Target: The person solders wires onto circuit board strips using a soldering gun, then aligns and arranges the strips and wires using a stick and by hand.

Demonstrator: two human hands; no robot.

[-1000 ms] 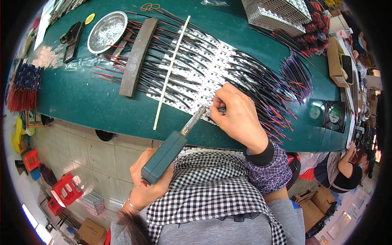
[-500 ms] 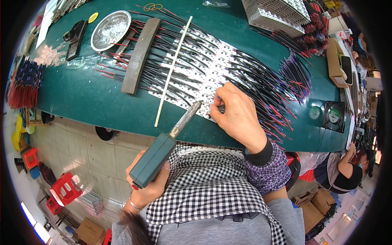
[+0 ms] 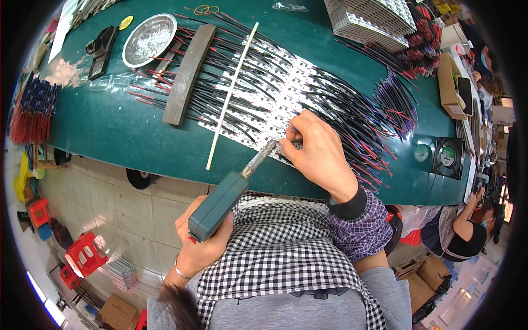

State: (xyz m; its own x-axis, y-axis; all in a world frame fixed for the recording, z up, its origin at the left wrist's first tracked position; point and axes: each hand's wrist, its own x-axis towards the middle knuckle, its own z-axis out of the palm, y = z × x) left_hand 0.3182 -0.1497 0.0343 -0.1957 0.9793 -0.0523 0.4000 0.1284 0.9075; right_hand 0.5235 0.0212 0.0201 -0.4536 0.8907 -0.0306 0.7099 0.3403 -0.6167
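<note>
My left hand (image 3: 210, 246) is wrapped around the green body of a soldering iron (image 3: 218, 206). The iron's metal tip rests at or just above the near end of the white circuit boards (image 3: 283, 102), close to my right fingertips. My right hand (image 3: 320, 147) is closed in a pinch at the boards' near right edge. A thin dark wire seems to be between its fingers, though they largely hide it. Black wires (image 3: 346, 104) with red and blue ends fan out from both sides of the boards. A thin pale stick (image 3: 232, 96) lies across the left-hand wires.
A heavy grey bar (image 3: 190, 74) lies on the left wires. Beyond it are a metal bowl (image 3: 128, 54) and a black tape dispenser (image 3: 103, 53). Stacked white boards (image 3: 368, 22) stand far right, a small fan (image 3: 448, 158) at the right edge. A co-worker (image 3: 467, 228) sits at right.
The soldering iron and my left hand have moved slightly right and up, bringing the tip nearer my right fingertips. My right hand has shifted only a little left.
</note>
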